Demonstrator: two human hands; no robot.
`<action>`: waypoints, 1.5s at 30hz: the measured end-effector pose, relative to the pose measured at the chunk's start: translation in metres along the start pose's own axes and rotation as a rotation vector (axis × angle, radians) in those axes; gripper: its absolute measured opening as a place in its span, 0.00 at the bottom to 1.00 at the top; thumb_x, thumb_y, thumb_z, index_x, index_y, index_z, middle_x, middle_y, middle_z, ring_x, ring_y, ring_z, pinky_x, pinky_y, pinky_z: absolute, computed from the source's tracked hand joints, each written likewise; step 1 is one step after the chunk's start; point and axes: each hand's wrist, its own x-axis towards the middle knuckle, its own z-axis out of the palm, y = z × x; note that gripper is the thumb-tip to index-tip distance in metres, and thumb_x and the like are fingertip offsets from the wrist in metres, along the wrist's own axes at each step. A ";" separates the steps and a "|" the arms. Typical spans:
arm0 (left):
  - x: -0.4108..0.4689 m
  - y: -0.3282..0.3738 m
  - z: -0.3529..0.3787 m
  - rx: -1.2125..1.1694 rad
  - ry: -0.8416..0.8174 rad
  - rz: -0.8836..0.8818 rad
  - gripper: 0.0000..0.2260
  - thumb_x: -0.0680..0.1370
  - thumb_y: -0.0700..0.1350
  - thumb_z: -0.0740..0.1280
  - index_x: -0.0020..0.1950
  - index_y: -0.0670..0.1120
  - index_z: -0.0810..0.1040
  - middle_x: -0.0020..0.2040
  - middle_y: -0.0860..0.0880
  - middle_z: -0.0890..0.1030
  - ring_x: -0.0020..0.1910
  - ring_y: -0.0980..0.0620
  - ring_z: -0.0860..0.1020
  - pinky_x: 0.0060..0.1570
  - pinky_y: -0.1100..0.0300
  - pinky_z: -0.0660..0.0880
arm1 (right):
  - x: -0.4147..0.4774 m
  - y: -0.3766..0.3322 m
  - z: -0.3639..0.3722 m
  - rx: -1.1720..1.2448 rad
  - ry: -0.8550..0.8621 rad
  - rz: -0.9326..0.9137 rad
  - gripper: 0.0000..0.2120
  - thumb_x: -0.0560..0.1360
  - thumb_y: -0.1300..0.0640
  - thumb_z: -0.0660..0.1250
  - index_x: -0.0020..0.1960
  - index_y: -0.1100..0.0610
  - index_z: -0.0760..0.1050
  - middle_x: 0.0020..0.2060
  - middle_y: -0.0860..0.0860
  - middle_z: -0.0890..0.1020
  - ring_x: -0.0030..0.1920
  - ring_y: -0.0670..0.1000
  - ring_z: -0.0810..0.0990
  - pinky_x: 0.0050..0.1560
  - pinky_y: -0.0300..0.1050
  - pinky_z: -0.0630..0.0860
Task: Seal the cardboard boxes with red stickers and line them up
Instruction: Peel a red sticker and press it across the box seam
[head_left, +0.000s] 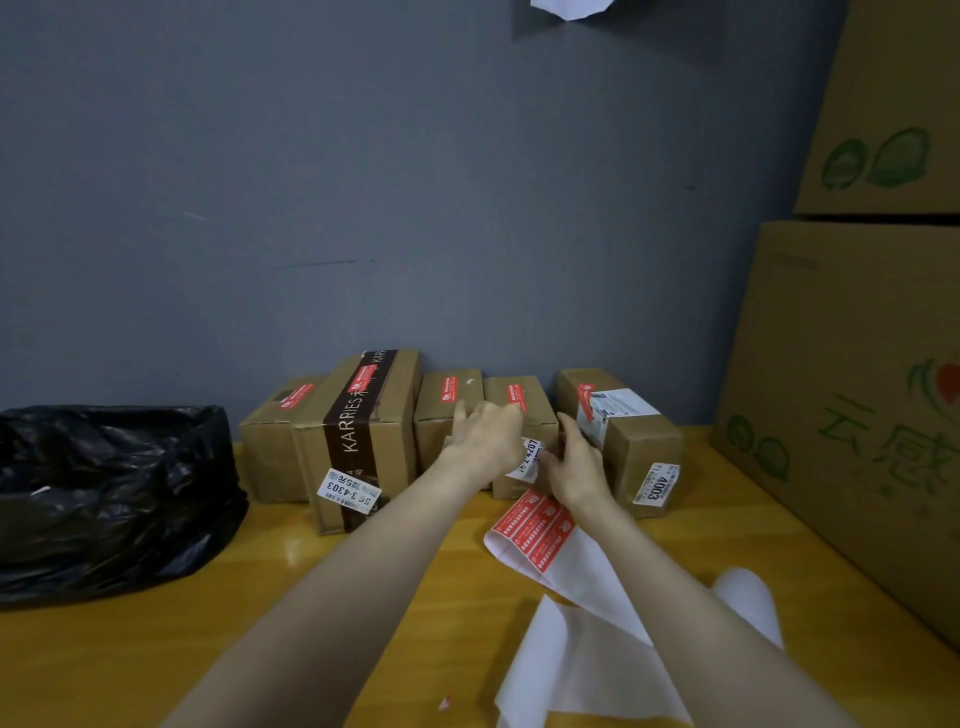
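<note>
Item, small cardboard boxes: five, in one row against the grey wall (363, 208), each with one red sticker on top. Counting from beyond my left hand (488, 436): first box (275, 431) farthest left; second box (374, 426), the tallest, banded with dark printed tape, red sticker (362, 378) on it; third box (441, 410) just left of my left hand's fingers; fourth box (535, 400) between my two hands; fifth box (639, 447) just right of my right hand (576, 462). Left hand: open, fingers fairly straight, resting on the top front edge of the fourth box, holding nothing. Right hand: open, fingers straight against the fourth box's right flank, in the gap beside the fifth box, holding nothing. Item, sticker sheet (530, 535): one, flat on the yellow table (156, 649) under my right wrist, with several red stickers left; exact count unclear. Item, white backing sheet (571, 665): one, beneath my right forearm. Item, black plastic bag (104, 493): one, far left of my left arm. Item, large cartons (857, 389): two, stacked, right of my right hand.
</note>
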 end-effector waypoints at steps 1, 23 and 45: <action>-0.001 -0.002 0.001 -0.002 0.002 0.013 0.14 0.76 0.40 0.60 0.62 0.44 0.74 0.57 0.43 0.78 0.64 0.44 0.70 0.71 0.45 0.52 | -0.001 -0.001 -0.001 -0.011 0.014 -0.003 0.27 0.78 0.59 0.63 0.74 0.56 0.59 0.68 0.57 0.70 0.69 0.57 0.68 0.67 0.56 0.68; -0.028 0.092 0.021 -1.463 -0.246 -0.173 0.22 0.78 0.30 0.54 0.71 0.42 0.66 0.67 0.43 0.73 0.68 0.46 0.68 0.55 0.62 0.66 | -0.021 0.006 -0.106 0.193 0.068 0.229 0.29 0.79 0.51 0.59 0.76 0.55 0.52 0.72 0.56 0.64 0.70 0.58 0.66 0.63 0.50 0.68; -0.078 0.060 -0.012 -1.346 -0.295 0.067 0.19 0.76 0.31 0.55 0.62 0.45 0.76 0.67 0.46 0.73 0.67 0.52 0.69 0.66 0.57 0.67 | -0.062 -0.017 -0.111 0.393 0.723 -0.053 0.29 0.68 0.61 0.70 0.66 0.57 0.64 0.62 0.55 0.71 0.61 0.52 0.71 0.53 0.37 0.71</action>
